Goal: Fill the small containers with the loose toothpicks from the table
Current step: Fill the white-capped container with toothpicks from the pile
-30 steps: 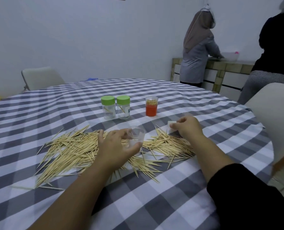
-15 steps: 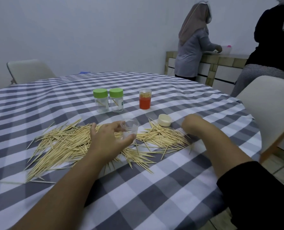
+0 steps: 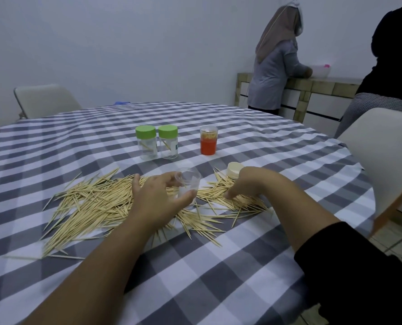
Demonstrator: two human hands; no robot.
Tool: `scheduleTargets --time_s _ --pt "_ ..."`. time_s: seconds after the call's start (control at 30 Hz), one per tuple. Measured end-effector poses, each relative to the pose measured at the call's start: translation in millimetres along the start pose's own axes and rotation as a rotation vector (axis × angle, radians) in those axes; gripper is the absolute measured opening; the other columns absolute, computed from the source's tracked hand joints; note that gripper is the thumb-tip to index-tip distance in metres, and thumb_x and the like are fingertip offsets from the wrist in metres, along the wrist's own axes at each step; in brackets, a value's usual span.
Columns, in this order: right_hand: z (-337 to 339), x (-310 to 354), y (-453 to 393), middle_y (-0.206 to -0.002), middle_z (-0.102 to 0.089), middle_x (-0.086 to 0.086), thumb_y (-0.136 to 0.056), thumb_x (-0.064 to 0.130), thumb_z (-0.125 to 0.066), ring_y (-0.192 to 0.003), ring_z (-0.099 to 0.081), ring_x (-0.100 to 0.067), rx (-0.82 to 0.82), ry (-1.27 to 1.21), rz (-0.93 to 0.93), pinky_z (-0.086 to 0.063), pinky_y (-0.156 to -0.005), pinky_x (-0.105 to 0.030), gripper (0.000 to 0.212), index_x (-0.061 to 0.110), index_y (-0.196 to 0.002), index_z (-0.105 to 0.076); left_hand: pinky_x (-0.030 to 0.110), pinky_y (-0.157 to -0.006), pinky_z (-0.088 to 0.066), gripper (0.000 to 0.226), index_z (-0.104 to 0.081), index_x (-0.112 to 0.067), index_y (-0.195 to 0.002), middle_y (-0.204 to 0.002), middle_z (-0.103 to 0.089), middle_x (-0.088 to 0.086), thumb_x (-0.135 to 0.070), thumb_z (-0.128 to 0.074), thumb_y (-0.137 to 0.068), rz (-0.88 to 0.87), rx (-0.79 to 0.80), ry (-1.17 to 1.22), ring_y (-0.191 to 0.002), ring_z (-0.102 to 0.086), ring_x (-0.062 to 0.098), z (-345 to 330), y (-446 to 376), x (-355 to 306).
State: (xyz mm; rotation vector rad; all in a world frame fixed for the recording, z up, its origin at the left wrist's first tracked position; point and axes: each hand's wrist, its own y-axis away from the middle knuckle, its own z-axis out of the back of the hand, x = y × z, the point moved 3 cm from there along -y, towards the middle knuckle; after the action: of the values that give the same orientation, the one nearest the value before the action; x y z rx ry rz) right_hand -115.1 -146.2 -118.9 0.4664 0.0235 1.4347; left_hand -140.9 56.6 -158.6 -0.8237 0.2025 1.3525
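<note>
Grey-and-white checked cloth (image 3: 195, 266) is covering the table, with loose toothpicks (image 3: 94, 202) lying in a pale, thin, pointed heap across the middle of the frame. At centre, the left hand (image 3: 155, 198) is curling thumb and fingers around a small clear container (image 3: 187, 184), which is sitting open-mouthed and tilted among the sticks. Right of centre, the right hand (image 3: 249, 184) is reaching its fingertips (image 3: 228, 195) down onto the heap, though whether they are pinching any is unclear, while a cream lid (image 3: 234, 169) is lying just behind it.

Three lidded jars (image 3: 169, 145) stand behind the toothpicks (image 3: 96, 205).
</note>
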Motion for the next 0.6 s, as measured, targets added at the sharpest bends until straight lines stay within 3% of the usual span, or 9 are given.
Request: scheduleTargets --time_s 0.1,0.27,0.4,0.53,0.6 --pt "-0.6 11.4 -1.5 -0.104 -0.051 -0.009 -0.09 0.026 -0.063 -0.092 -0.049 -0.023 -0.021 0.08 0.006 -0.041 -0.076 -0.03 0.044 0.005 -0.124 -0.047 0.045 -0.117 0.002 0.06 -0.057 -0.031 -0.122 -0.101 -0.061 -0.018 -0.067 -0.054 -0.075 0.007 -0.001 0.0 -0.12 -0.048 0.009 0.7 0.2 -0.8" --pt "-4.6 25.5 -12.3 -0.111 -0.059 -0.009 -0.09 0.009 -0.056 -0.088 -0.052 -0.02 -0.051 0.258 -0.005 -0.047 -0.079 -0.028 0.037 0.005 -0.127 -0.051 0.044 -0.116 0.004 0.05 -0.055 -0.031 -0.124 -0.109 -0.064 -0.015 -0.057 -0.06 -0.082 0.008 -0.005 -0.012 -0.122 -0.047 0.008 0.3 0.1 0.3" --pt "-7.3 31.8 -17.2 -0.079 -0.046 -0.005 -0.088 0.006 -0.057 -0.082 -0.049 -0.019 -0.079 0.291 -0.012 -0.045 -0.073 -0.027 0.032 0.005 -0.119 -0.053 0.042 -0.116 0.005 0.049 -0.056 -0.031 -0.123 -0.101 -0.059 -0.019 -0.056 -0.061 -0.081 0.011 -0.004 -0.008 -0.12 -0.049 0.007 0.1 -0.1 0.6" --pt "-2.4 33.9 -19.1 -0.076 -0.044 -0.005 -0.09 0.008 -0.054 -0.078 -0.05 -0.02 -0.156 0.267 -0.013 -0.044 -0.072 -0.029 0.007 0.009 -0.096 -0.051 0.044 -0.116 0.004 0.051 -0.055 -0.031 -0.123 -0.107 -0.064 -0.017 -0.059 -0.06 -0.08 0.02 -0.018 -0.013 -0.12 -0.049 0.006 -0.6 -2.6 4.5" --pt "3.4 33.2 -21.1 -0.076 -0.046 -0.004 -0.091 0.011 -0.053 -0.069 -0.048 -0.018 -0.195 0.255 -0.015 -0.042 -0.069 -0.029 0.008 0.01 -0.087 -0.046 0.046 -0.116 0.003 0.053 -0.055 -0.031 -0.124 -0.108 -0.064 -0.017 -0.061 -0.059 -0.08 0.026 -0.022 -0.028 -0.12 -0.048 0.006 -0.9 -3.9 5.4"
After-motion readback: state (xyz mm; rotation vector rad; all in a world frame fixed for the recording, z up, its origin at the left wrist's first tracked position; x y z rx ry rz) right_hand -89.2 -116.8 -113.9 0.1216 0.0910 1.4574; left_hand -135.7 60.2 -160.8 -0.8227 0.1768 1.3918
